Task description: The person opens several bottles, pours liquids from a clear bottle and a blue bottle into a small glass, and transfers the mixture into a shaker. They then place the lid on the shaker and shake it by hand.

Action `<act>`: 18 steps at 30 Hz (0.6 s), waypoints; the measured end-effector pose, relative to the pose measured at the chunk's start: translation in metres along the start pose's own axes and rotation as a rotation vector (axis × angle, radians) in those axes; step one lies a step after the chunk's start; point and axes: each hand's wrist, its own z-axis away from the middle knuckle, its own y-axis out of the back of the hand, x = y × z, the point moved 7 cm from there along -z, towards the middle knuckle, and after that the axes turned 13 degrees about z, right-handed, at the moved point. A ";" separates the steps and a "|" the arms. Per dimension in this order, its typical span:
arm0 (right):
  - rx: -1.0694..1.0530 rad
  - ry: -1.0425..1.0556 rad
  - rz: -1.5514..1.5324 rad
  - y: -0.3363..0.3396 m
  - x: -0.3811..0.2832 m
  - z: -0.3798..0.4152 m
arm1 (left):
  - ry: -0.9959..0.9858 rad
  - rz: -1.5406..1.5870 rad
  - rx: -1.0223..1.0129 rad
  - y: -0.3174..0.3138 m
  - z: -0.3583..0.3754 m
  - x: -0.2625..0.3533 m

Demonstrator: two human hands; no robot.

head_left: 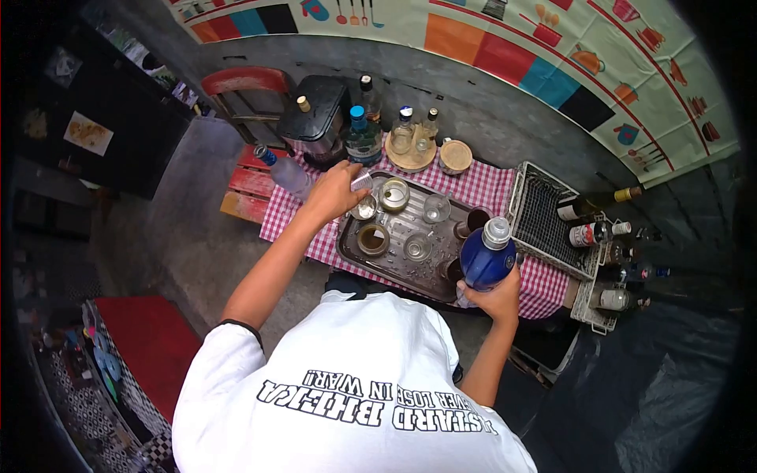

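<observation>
My left hand (335,191) is closed on a small clear glass (362,182) at the left end of the dark tray (398,277). Just below that glass stands another small glass with something white in it (364,208). My right hand (497,295) grips a blue bottle (486,256) with a clear top, over the tray's right end. Between my hands the tray holds a jar (393,195), a glass with brown contents (373,240), clear glasses (436,208) and dark cups (475,221).
Behind the tray stand a blue-capped bottle (363,138), a round wooden board (411,158) with bottles, and a lidded jar (455,158). A frosted bottle (290,175) is at the left. A wire rack (548,213) and several bottles line the right side.
</observation>
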 end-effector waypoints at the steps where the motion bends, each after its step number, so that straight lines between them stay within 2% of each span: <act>1: -0.006 0.012 0.026 -0.001 -0.002 -0.001 | -0.012 0.033 0.016 0.003 0.004 0.001; 6: 0.001 0.028 0.021 -0.015 -0.004 -0.004 | 0.067 0.198 0.125 0.002 0.043 -0.031; 9: -0.013 0.031 0.012 -0.027 -0.006 -0.010 | 0.286 0.400 0.181 -0.006 0.080 -0.062; 12: -0.047 0.038 0.007 -0.043 -0.009 -0.013 | 0.243 0.341 0.248 -0.007 0.110 -0.091; 14: -0.075 0.034 -0.017 -0.054 -0.015 -0.019 | 0.298 0.354 0.257 -0.002 0.123 -0.104; 16: -0.193 0.006 -0.054 -0.071 -0.024 -0.021 | 0.369 0.398 0.257 0.002 0.133 -0.122; 18: -0.202 0.052 -0.023 -0.086 -0.038 -0.026 | 0.353 0.414 0.280 0.004 0.136 -0.141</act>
